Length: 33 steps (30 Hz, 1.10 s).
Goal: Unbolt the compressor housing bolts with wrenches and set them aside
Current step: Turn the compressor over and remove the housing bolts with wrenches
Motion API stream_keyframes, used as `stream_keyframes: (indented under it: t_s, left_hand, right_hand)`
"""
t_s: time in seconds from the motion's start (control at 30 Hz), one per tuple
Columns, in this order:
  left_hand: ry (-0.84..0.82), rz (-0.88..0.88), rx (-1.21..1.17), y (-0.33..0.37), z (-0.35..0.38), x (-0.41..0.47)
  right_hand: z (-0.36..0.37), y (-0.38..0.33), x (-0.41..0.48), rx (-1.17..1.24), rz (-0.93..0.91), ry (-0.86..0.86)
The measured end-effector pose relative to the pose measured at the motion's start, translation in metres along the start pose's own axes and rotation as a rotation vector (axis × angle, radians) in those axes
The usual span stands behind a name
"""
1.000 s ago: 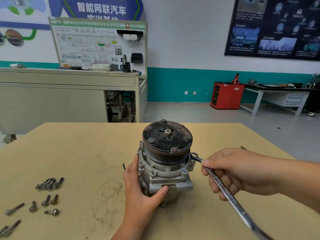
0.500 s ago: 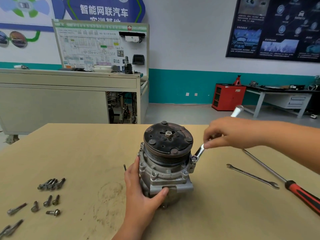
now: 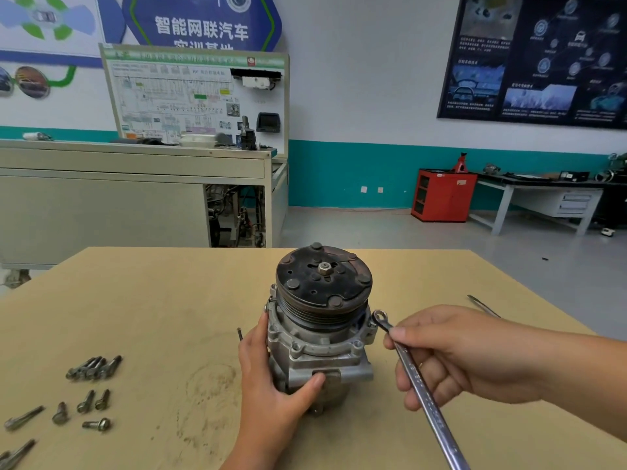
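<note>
A grey metal compressor (image 3: pixel 319 347) with a dark round clutch plate on top stands upright on the tan table (image 3: pixel 163 300). My left hand (image 3: pixel 271 388) grips its housing from the left, thumb across the front. My right hand (image 3: pixel 454 354) holds a long silver wrench (image 3: pixel 417 385), whose ring end sits on a bolt at the right side of the housing flange. The handle slants down toward the lower right. Several removed bolts (image 3: pixel 91 368) lie loose at the table's left.
More loose bolts (image 3: pixel 20 418) lie near the table's left front edge. A thin metal tool tip (image 3: pixel 481 305) shows at the table's right edge behind my right hand. A small dark pin (image 3: pixel 240 334) lies left of the compressor. A workbench (image 3: pixel 135 191) stands behind.
My right hand swung the wrench handle from up behind the compressor back down toward me, the ring end staying at the right-side bolt. My left hand stayed on the housing.
</note>
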<state>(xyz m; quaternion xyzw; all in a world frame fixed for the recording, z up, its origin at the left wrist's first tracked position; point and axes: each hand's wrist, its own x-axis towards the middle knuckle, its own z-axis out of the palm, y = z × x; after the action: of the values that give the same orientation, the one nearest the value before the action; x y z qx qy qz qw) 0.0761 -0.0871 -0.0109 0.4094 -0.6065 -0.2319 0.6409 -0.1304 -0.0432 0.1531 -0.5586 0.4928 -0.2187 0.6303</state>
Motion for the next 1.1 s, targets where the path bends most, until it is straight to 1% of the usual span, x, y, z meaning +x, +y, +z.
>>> stream_keyframes:
  t_s: [0.07, 0.17, 0.23, 0.3, 0.37, 0.4, 0.47, 0.5, 0.53, 0.57, 0.6, 0.67, 0.7, 0.77, 0.83, 0.9, 0.97, 1.1]
  left_hand:
    - [-0.001, -0.005, 0.000, 0.000, 0.000, 0.000]
    - [-0.003, -0.008, -0.012, 0.000, 0.001, 0.001]
    - [-0.002, -0.013, -0.018, 0.001, 0.001, 0.000]
    - [-0.004, -0.018, -0.018, 0.001, 0.000, 0.000]
    - [-0.007, -0.020, -0.012, 0.001, 0.000, 0.000]
    - [-0.008, -0.021, -0.012, 0.001, -0.001, 0.000]
    - [-0.012, -0.028, -0.019, 0.000, -0.001, 0.000]
    - [-0.013, -0.031, -0.018, 0.000, -0.001, 0.000]
    - [-0.015, -0.033, -0.015, 0.000, -0.001, 0.000]
    - [-0.017, -0.035, -0.012, 0.000, -0.001, 0.001]
    - [-0.019, -0.036, -0.008, 0.001, -0.001, 0.001]
    - [-0.016, -0.036, -0.001, 0.002, -0.001, 0.001]
    - [-0.014, -0.036, -0.002, 0.002, -0.001, 0.000]
    - [-0.009, -0.037, -0.002, 0.002, -0.002, 0.000]
    - [-0.010, -0.035, 0.009, 0.002, -0.001, -0.001]
    - [-0.010, -0.031, 0.005, 0.002, -0.001, -0.001]
    - [-0.012, -0.029, -0.001, 0.003, -0.002, 0.000]
    - [-0.010, -0.035, -0.003, 0.003, -0.001, 0.000]
  right_hand:
    - [0.002, -0.002, 0.005, -0.002, -0.005, 0.034]
    - [0.003, -0.001, 0.011, -0.010, -0.012, 0.043]
    - [-0.003, -0.002, 0.012, -0.089, 0.032, 0.031]
    - [-0.018, -0.012, 0.011, -0.315, 0.106, 0.000]
    - [-0.035, -0.029, 0.011, -0.672, 0.131, 0.015]
    - [-0.041, -0.036, 0.013, -0.872, 0.106, 0.054]
    - [-0.051, -0.046, 0.020, -1.229, -0.034, 0.154]
    - [-0.055, -0.049, 0.024, -1.325, -0.106, 0.188]
    - [-0.058, -0.051, 0.026, -1.359, -0.148, 0.207]
    - [-0.061, -0.050, 0.026, -1.345, -0.149, 0.204]
    - [-0.063, -0.049, 0.023, -1.259, -0.102, 0.184]
    - [-0.065, -0.044, 0.015, -0.942, 0.017, 0.099]
    - [-0.063, -0.039, 0.012, -0.790, 0.042, 0.055]
    - [-0.051, -0.026, 0.009, -0.593, 0.019, 0.021]
    - [-0.035, -0.013, 0.010, -0.390, -0.032, 0.031]
    - [-0.020, -0.008, 0.010, -0.198, -0.038, 0.037]
    - [-0.012, -0.006, 0.009, -0.133, -0.012, 0.054]
    - [-0.005, -0.003, 0.012, -0.122, 0.031, 0.061]
